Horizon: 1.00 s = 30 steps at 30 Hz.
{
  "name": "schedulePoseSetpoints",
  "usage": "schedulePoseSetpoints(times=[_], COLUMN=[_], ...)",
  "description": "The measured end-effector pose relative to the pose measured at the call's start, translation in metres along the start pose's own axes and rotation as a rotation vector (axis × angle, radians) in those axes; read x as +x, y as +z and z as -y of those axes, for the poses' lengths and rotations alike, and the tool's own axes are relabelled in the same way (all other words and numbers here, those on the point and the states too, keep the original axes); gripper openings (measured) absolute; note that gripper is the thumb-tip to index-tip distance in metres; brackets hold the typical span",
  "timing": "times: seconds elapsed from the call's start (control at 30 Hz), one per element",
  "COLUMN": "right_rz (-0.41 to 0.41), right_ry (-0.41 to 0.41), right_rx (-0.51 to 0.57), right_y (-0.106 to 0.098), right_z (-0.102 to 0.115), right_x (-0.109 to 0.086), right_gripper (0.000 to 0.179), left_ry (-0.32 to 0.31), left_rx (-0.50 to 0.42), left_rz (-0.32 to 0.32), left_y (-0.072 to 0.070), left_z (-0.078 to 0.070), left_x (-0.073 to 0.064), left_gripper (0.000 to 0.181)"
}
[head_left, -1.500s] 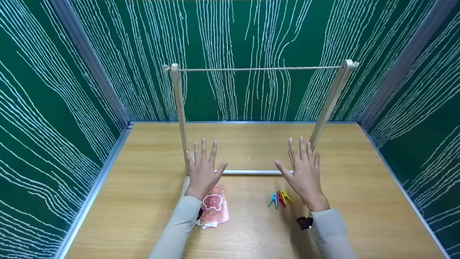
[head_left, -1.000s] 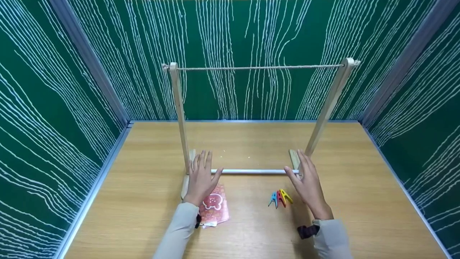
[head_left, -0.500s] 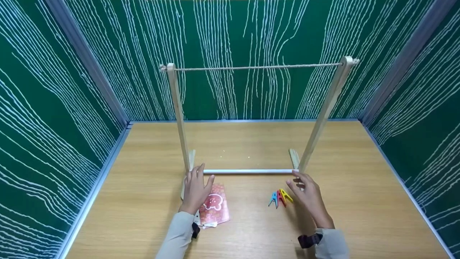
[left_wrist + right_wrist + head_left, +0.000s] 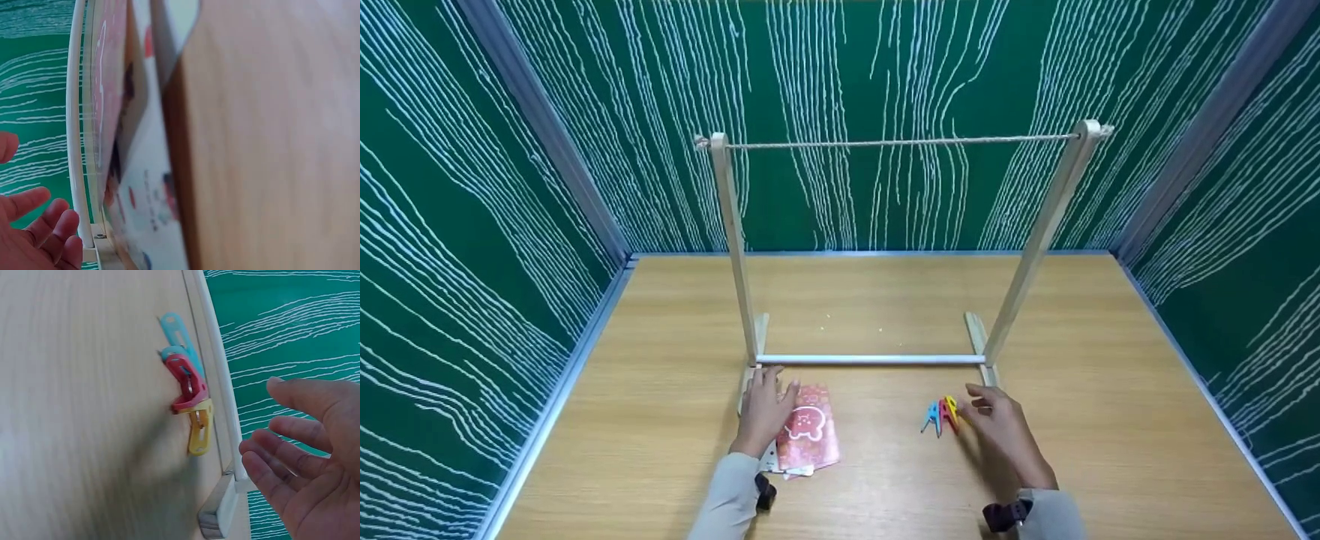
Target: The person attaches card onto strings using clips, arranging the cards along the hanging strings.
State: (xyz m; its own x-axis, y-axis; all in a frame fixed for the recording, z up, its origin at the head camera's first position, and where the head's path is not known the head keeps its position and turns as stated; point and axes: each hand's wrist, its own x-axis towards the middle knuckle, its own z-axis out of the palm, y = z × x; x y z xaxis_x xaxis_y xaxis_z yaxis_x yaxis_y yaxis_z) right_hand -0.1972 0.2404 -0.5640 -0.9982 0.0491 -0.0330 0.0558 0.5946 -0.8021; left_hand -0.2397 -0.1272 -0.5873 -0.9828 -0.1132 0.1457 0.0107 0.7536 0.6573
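Note:
My left hand (image 4: 763, 417) hovers by the left edge of a pink card or packet (image 4: 810, 431) with a bear face, its fingers loosely bent and holding nothing. White printed cards (image 4: 149, 191) lie under the pink one. To the right, several fingers of my right hand (image 4: 1006, 431) curve loosely beside three small plastic clothespins. The blue clothespin (image 4: 179, 334), red clothespin (image 4: 187, 382) and yellow clothespin (image 4: 200, 430) lie against one another on the table. In the right wrist view, a gap shows between the hand and the clothespins.
Behind the hands stands a wooden frame with a left post (image 4: 735, 247), a right post (image 4: 1039, 240), a rope (image 4: 900, 142) strung across the top and a white bar (image 4: 870, 360) low down. Its feet rest on the wooden table (image 4: 877, 495). Green white-lined panels (image 4: 885, 195) enclose the table.
Both hands have come back toward the person and lower, from spread fingers in front of the frame to bent fingers beside the cards and clothespins. The cards and frame have stayed put.

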Motion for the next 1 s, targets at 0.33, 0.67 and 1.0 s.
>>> schedulePoseSetpoints(times=[0.33,0.67,1.0], right_rz=[0.047,0.142,0.088], right_ry=[-0.009,0.108,0.066], right_rx=[-0.054,-0.073,-0.067], right_y=[0.007,0.012,0.016], right_z=[-0.008,-0.013,-0.016], right_x=[-0.003,-0.004,-0.009], right_gripper=[0.040,0.049,0.042], left_ry=[-0.024,-0.067,-0.081], left_rx=[-0.095,-0.181,-0.122], left_rz=[0.094,0.242,0.336], left_y=[-0.001,-0.011,-0.019], left_z=[0.010,0.017,0.016], left_x=[-0.002,0.004,0.007], left_gripper=[0.042,0.042,0.053])
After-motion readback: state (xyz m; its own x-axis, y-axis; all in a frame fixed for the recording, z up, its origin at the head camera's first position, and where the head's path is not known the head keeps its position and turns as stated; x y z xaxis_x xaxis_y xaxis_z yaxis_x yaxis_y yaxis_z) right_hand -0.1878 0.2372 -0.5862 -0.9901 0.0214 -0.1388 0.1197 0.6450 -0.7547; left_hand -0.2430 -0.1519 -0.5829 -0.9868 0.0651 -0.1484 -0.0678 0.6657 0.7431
